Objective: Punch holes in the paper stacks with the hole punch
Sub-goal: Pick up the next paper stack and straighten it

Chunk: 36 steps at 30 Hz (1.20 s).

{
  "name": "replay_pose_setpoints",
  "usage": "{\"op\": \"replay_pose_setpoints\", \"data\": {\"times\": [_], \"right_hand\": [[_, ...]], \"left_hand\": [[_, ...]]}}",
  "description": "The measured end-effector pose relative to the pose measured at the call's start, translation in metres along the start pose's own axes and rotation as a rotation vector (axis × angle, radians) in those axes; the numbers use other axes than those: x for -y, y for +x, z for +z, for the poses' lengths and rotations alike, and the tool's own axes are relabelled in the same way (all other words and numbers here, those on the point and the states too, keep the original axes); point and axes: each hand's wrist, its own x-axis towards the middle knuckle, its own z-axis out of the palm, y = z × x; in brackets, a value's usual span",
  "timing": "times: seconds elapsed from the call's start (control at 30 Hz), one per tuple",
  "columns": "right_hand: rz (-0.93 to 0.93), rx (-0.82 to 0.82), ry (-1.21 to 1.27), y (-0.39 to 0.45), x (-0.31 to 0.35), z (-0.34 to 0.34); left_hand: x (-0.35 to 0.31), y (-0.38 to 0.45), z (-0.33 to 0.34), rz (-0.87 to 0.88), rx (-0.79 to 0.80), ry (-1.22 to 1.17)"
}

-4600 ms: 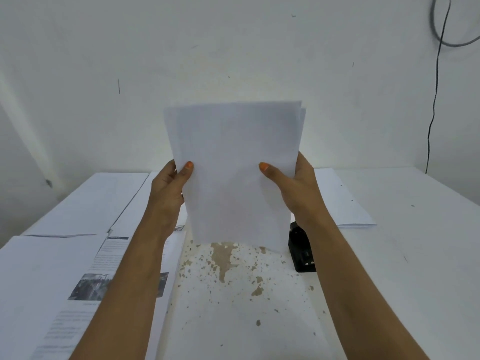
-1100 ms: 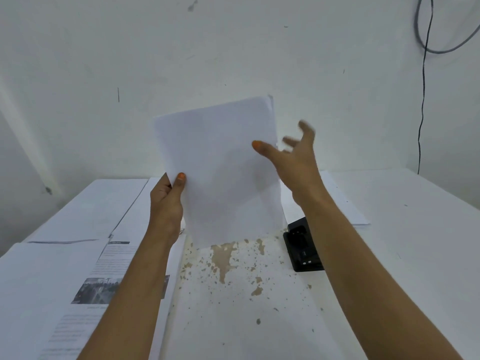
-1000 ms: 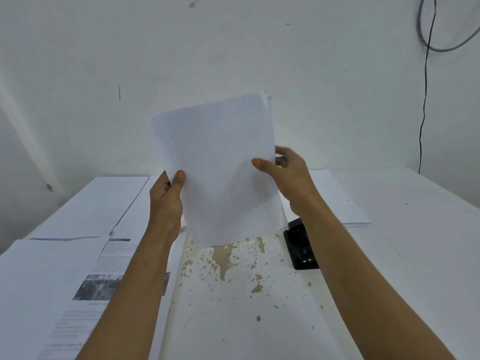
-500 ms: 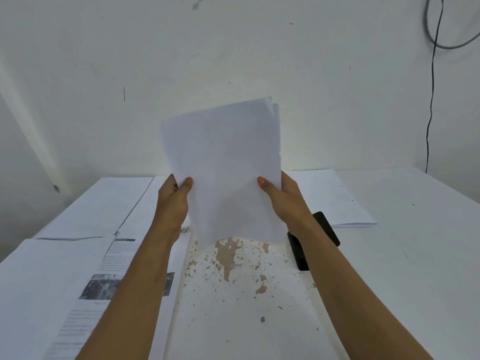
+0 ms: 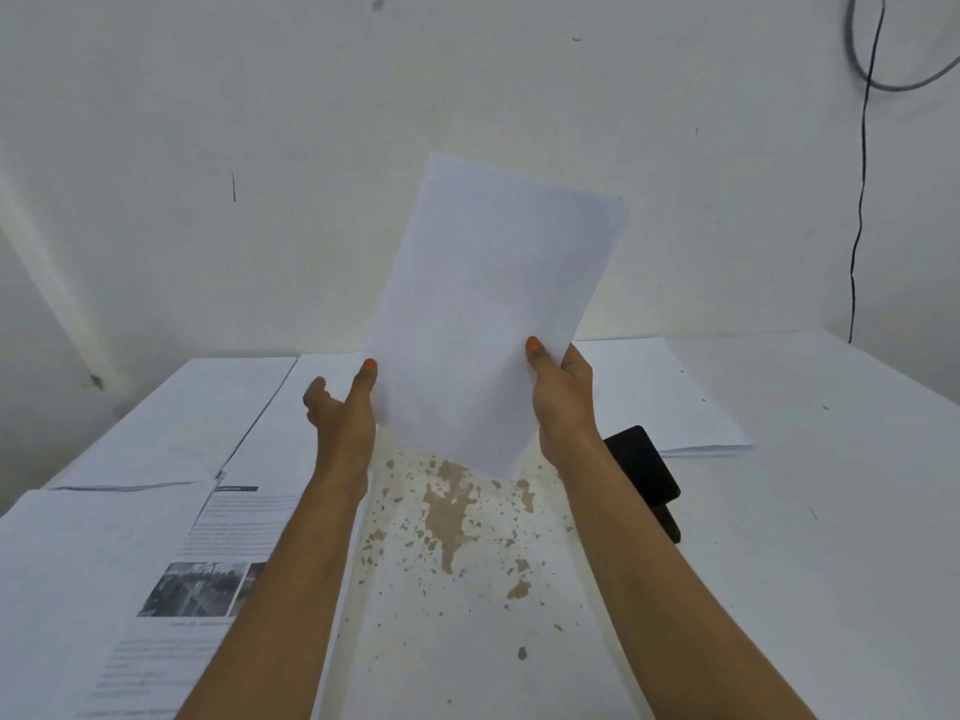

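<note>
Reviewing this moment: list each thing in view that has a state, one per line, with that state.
held paper stack: lifted off the table, tilted right, no holes visible
right hand: grips the stack's right edge
left hand: fingers loose, thumb at the stack's left edge
hole punch: on the table, partly hidden by the right forearm
printed sheets: lying flat at left
white stack: lying flat behind

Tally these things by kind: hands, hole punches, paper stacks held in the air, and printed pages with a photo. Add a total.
Hands: 2, the left hand and the right hand
Hole punches: 1, the black hole punch
Stacks held up: 1, the held paper stack
Photo pages: 1, the printed page
Total: 5
</note>
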Motion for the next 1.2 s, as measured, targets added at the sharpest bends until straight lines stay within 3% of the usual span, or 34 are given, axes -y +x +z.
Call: {"op": "replay_pose_setpoints", "data": {"times": [0.17,0.23,0.43,0.63,0.93,1.2], "right_hand": [[0.135,-0.064,0.210,0.005,-0.017,0.016],[0.163,-0.057,0.279,0.009,-0.021,0.024],[0.152,0.046,0.308,0.030,-0.027,0.035],[0.087,-0.210,0.407,0.048,-0.026,0.015],[-0.068,-0.310,0.084,0.056,-0.022,-0.002],[-0.076,-0.058,-0.314,0.058,-0.026,-0.006]], "left_hand": [[0.011,-0.006,0.014,-0.194,0.109,-0.349],[0.009,-0.005,0.021,-0.139,0.143,-0.343],[0.000,0.025,0.028,0.107,-0.006,-0.287],[0.018,0.055,0.005,0.261,-0.085,-0.073],[0.010,0.072,-0.011,0.356,-0.040,-0.005],[0.005,0.073,-0.018,0.411,-0.007,-0.051]]}}
